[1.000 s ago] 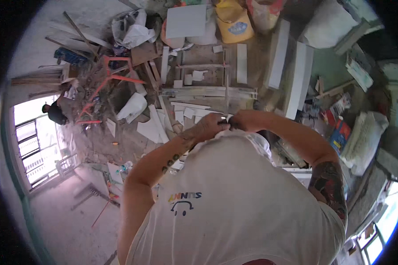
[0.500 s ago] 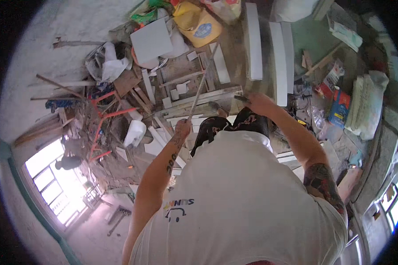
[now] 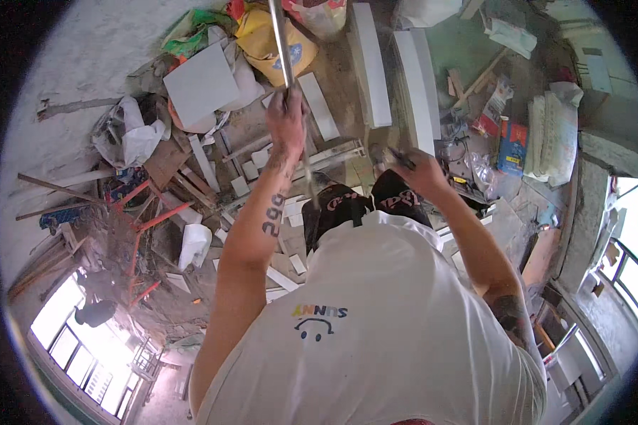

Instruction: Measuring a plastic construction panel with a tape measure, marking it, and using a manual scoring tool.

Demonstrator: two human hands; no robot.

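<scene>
My left hand (image 3: pixel 288 120) is closed around a long, thin metal pole (image 3: pixel 281 44). The pole reaches past the top of the picture, and its lower part slants down beside my left wrist toward my legs. My right hand (image 3: pixel 424 175) is in front of my right knee, closed on a small dark hand tool (image 3: pixel 402 158); its exact kind does not show. Ahead of my knees lie narrow pale strips (image 3: pixel 326 156) on the floor. A white plank (image 3: pixel 319 106) rests just right of my left hand, and cut white pieces lie to its left.
Long white slabs (image 3: pixel 370 67) stand ahead, right of centre. Ahead left are a white square panel (image 3: pixel 201 85) and a yellow sack (image 3: pixel 269 39). Red metal frame bars (image 3: pixel 164 216) lie among scrap on the left. A blue package (image 3: pixel 512 145) and bundled pale sacks (image 3: pixel 554 134) stand right.
My left hand has moved forward and up with the pole, which now stands out past the top edge. My right hand stays near my right knee. The whole view has shifted somewhat.
</scene>
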